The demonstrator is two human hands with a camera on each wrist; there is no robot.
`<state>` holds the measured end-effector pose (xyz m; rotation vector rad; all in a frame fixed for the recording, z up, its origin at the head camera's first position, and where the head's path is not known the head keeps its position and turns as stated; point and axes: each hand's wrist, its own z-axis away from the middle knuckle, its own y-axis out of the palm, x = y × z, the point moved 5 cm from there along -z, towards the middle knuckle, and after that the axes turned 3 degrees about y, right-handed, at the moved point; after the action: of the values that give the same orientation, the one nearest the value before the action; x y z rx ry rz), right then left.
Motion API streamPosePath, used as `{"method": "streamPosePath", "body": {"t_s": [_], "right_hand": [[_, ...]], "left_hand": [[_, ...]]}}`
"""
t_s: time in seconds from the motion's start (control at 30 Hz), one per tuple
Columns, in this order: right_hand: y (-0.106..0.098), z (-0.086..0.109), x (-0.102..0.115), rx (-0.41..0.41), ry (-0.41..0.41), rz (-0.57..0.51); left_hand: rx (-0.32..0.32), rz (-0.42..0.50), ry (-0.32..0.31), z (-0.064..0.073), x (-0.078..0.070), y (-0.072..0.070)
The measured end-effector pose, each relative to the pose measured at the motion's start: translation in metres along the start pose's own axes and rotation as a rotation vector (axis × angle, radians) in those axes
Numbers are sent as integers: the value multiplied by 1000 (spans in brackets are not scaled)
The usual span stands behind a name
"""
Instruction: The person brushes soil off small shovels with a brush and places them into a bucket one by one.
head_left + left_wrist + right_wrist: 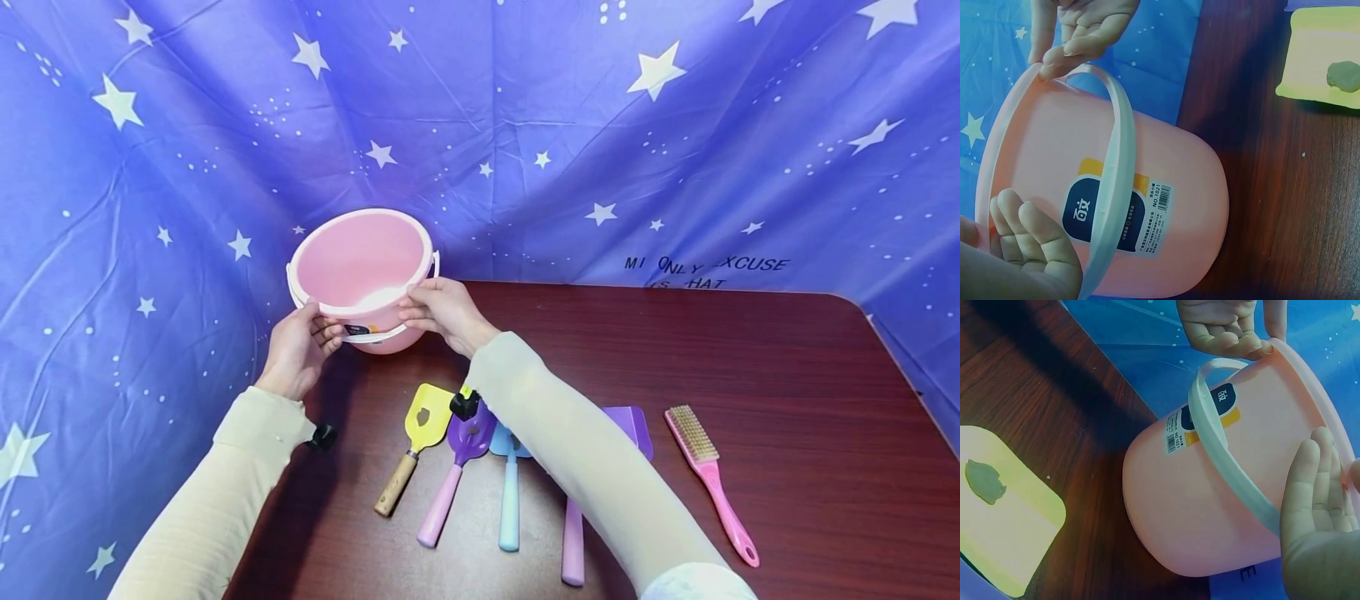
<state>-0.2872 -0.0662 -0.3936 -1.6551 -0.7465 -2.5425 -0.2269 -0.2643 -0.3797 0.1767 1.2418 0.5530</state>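
L hand & R hand pinch the pink bucket. Might tip b/c they've only got its near rim.

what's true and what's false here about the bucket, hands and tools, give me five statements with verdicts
1. The left hand and right hand both hold the pink bucket. True.
2. The bucket's handle is black. False: the handle is white.
3. The pink brush lies on the table. True.
4. The yellow scoop lies right of the brush. False: the yellow scoop lies left of it.
5. The bucket's label reads NO.1021. True.
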Motion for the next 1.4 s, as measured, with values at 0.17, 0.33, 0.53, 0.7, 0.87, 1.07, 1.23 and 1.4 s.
{"method": "streamPosePath", "body": {"t_s": [0.17,0.33,0.53,0.7,0.87,1.07,1.23,1.4], "right_hand": [[-5,3,-1,-11,-3,-3],[-10,8,-4,-16,-2,-7],[-12,15,-7,-9,-4,-9],[-16,19,-7,2,-19,-20],[-21,22,-9,18,-34,-51],[-26,24,-10,25,-54,-74],[-30,28,-9,27,-63,-83],[-34,31,-8,39,-63,-89]], "left_hand": [[16,6,1,0,3,3],[32,4,-1,3,5,6],[47,8,5,5,9,7],[54,-5,6,6,12,8],[66,-17,8,9,14,12],[74,-39,17,12,16,16],[64,-76,31,14,18,20],[63,-66,33,16,20,23]]}}
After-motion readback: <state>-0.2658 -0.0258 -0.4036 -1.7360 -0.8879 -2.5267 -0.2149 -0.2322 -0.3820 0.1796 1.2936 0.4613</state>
